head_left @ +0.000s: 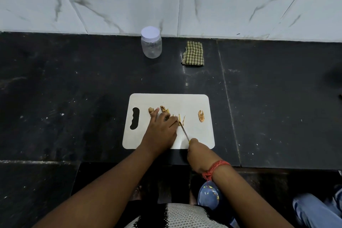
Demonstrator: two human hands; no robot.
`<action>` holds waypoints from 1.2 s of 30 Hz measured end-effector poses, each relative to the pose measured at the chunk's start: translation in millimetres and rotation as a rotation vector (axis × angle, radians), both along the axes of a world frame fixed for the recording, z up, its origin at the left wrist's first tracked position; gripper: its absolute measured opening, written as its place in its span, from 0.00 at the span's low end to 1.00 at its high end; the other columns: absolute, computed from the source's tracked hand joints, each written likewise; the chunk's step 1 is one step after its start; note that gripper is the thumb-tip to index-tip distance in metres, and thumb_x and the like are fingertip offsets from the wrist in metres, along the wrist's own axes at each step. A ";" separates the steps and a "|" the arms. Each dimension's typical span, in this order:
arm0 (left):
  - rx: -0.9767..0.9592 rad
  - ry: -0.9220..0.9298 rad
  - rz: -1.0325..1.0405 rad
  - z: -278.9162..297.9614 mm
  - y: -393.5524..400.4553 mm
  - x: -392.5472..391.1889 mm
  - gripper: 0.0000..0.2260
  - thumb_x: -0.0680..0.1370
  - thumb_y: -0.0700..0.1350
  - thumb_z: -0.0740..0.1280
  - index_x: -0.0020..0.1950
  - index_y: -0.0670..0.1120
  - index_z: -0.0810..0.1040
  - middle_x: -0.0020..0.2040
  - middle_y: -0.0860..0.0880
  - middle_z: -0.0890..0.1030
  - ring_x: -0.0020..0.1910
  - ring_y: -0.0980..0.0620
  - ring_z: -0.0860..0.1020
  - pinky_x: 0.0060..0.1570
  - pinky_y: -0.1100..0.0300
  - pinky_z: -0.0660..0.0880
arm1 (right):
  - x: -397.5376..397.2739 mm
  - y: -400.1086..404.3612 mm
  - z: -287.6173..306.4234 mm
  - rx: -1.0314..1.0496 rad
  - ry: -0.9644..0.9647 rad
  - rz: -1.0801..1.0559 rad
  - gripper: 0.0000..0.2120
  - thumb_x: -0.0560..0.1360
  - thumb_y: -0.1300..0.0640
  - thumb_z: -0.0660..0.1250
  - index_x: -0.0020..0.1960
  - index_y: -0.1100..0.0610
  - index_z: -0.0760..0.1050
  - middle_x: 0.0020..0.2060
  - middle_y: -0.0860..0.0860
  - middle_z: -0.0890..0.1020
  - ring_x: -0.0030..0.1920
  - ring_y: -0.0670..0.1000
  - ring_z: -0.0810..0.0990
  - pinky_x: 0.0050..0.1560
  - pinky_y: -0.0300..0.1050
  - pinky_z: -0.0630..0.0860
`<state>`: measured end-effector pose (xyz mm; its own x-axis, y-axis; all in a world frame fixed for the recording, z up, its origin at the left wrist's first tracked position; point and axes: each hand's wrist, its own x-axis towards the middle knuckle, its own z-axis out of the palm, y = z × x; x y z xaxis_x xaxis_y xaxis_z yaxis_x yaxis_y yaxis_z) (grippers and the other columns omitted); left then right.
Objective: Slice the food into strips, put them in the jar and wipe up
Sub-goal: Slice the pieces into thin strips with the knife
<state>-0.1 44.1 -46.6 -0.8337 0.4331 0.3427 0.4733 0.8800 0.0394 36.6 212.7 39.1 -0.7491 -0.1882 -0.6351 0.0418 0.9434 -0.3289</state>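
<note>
1 white cutting board (166,102) at the counter's (74,89) front edge. Left hand (160,129) lies fingers-down on the food (164,109) mid-board, pinning it. Right hand (197,152) is fisted round 1 knife (185,132), tip at the cut strips (182,119). 1 separate slice (201,116) near the board's right edge. 1 lidded jar (151,44) and 1 checked cloth (193,53) at the counter's back edge.
</note>
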 end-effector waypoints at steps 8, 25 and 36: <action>-0.035 -0.026 0.021 4.5 5.8 -0.9 0.10 0.75 0.44 0.65 0.52 0.45 0.82 0.53 0.49 0.81 0.53 0.42 0.77 0.67 0.36 0.65 | 2.0 1.4 -8.2 -0.002 -0.046 -0.030 0.04 0.81 0.61 0.55 0.52 0.56 0.60 0.35 0.48 0.63 0.40 0.53 0.70 0.34 0.37 0.62; 0.231 -0.156 0.232 7.7 10.1 -3.3 0.07 0.76 0.48 0.71 0.50 0.46 0.79 0.53 0.51 0.81 0.56 0.46 0.76 0.74 0.41 0.60 | 15.7 20.9 -17.5 -0.291 0.047 -0.206 0.06 0.81 0.57 0.56 0.48 0.60 0.67 0.37 0.53 0.74 0.36 0.51 0.73 0.35 0.42 0.66; 0.231 -0.208 0.133 9.6 12.2 -11.5 0.11 0.75 0.45 0.70 0.57 0.49 0.82 0.59 0.53 0.80 0.60 0.47 0.73 0.74 0.35 0.58 | 10.3 14.6 -11.2 -0.600 -0.266 -0.571 0.07 0.80 0.55 0.56 0.44 0.55 0.67 0.31 0.53 0.68 0.24 0.49 0.62 0.25 0.37 0.59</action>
<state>-11.6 56.3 -37.0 -0.9401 0.2461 0.2360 0.3155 0.8902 0.3286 46.9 227.3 28.0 -0.6718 -0.1883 -0.7164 0.6017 0.4254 -0.6760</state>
